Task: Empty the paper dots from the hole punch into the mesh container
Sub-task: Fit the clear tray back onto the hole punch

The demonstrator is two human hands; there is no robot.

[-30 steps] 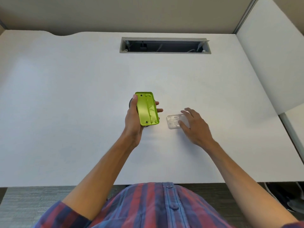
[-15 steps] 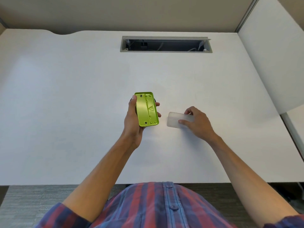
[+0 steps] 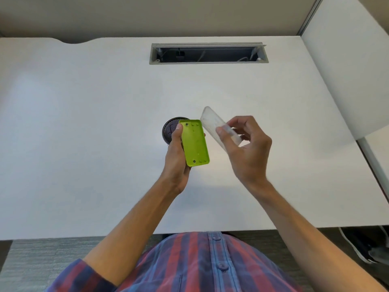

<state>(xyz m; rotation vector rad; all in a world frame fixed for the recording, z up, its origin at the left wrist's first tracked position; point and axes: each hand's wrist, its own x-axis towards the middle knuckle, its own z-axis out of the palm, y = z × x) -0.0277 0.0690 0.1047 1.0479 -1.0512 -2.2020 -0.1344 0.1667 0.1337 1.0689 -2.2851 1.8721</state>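
Two hands raised, left hand gripping green hole punch, right hand pinching clear tray beside it

left hand: raised, fingers curled, gripping | right hand: raised, pinching

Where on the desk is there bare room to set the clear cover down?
Bare desk left of the mesh container, and right of the right hand. Crowded only mid-desk around the green hole punch and clear cover.
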